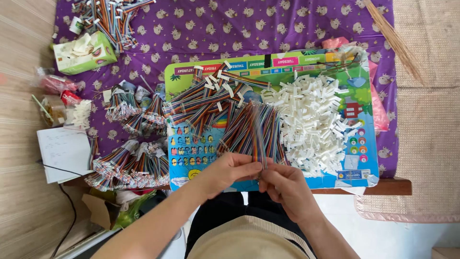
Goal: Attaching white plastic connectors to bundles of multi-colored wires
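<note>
View from above of a low table covered with a purple patterned cloth (297,29). On the cloth lies a colourful children's board (201,158) printed with pictures and coloured panels, which serves as the work surface.

The left hand (230,171) and the right hand (282,184) meet at the near edge of the board, over its lower middle part. Both are closed around the near ends of a fan of striped ribbon cables (254,129), with fingers and thumbs pinched on the strands; the exact strand under each fingertip cannot be told. The cables spread away from the hands across the board.

Just to the right of the fan, touching it, lies a heap of small white plastic connectors (311,120). To the left of the fan, more ribbon cables with white ends (206,98) lie crossed over one another on the board.

On the cloth left of the board lie tied bundles of cables (129,163), and a further pile of cables (110,17) rests at the far left corner. A green carton (84,52) holding white scraps sits near that pile. A white sheet of paper (64,153) lies at the left edge of the table. A bundle of straw-coloured stalks (395,41) crosses the far right corner.
</note>
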